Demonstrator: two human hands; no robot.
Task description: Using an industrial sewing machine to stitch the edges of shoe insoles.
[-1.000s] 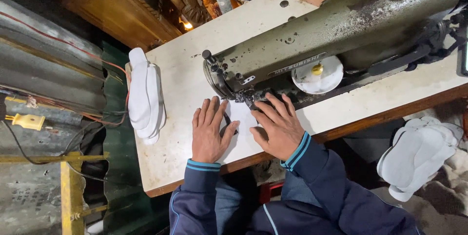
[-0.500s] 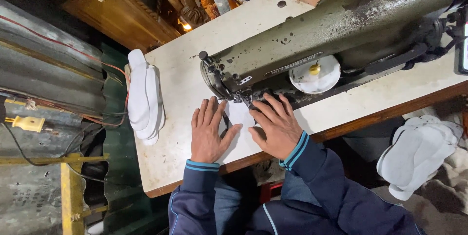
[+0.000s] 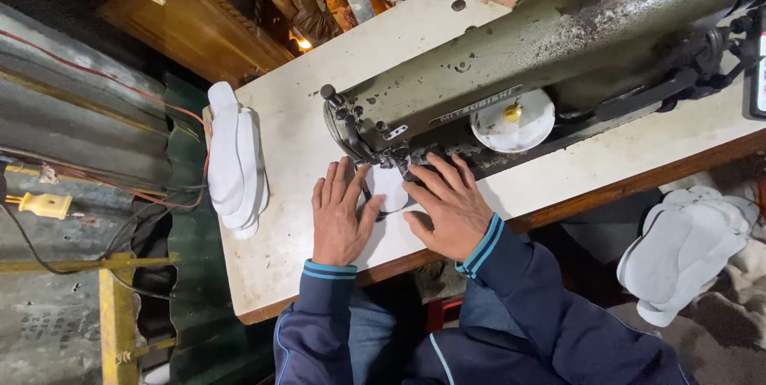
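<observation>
One white piece (image 3: 388,185) is pressed flat by the left hand (image 3: 339,213) and right hand (image 3: 447,205), fingers spread. Two stacks of white soles (image 3: 235,160) are seen. The needle is hidden.

I see a stitching workshop, worn industrial sewing machine (image 3: 550,50) on my bench (image 3: 279,249), white sole-shaped stacks (image 3: 235,157) left, more (image 3: 686,249) on the floor right

White worktable (image 3: 303,154), mid-frame: sewing machine (image 3: 542,50) upper right, white piece (image 3: 388,187) under both hands, white insole stack (image 3: 235,157) on left edge.
</observation>
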